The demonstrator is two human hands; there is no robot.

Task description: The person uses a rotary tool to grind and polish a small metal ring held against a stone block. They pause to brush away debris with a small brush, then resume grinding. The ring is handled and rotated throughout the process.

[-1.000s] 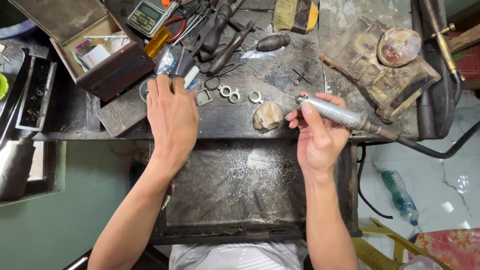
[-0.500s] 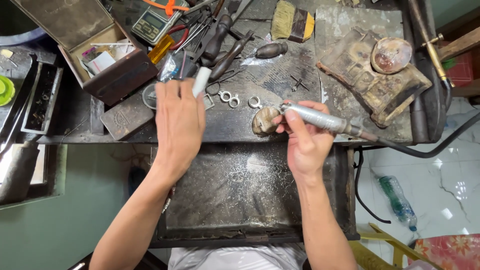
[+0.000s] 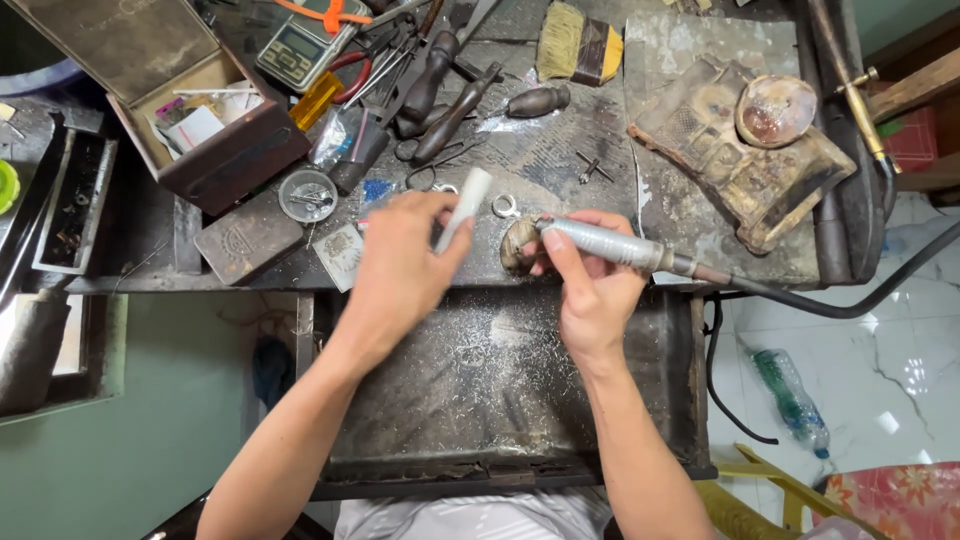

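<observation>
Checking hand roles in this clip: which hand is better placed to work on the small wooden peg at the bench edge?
Right. The right hand holds the rotary handpiece with its tip at the wooden peg. The left hand has its grip on a white stick, off to the peg's side.

A dark, scarred metal-topped bench (image 3: 590, 170) carries the clutter. At its left stands an open brown wooden box (image 3: 215, 140) holding paper slips, and behind it lies a small grey digital scale (image 3: 300, 45). A round metal tin (image 3: 307, 194) sits just in front of the box, beside a flat grey rectangular metal block (image 3: 247, 238). Dark-handled hand tools (image 3: 440, 95) lie in a heap at the middle — a yellow-bristled brush (image 3: 578, 45) beyond them. On the right, a charred, worn block (image 3: 730, 150) bears a shallow round dish (image 3: 777, 110). A green plastic bottle (image 3: 790, 395) lies on the marble floor (image 3: 900, 330).
</observation>
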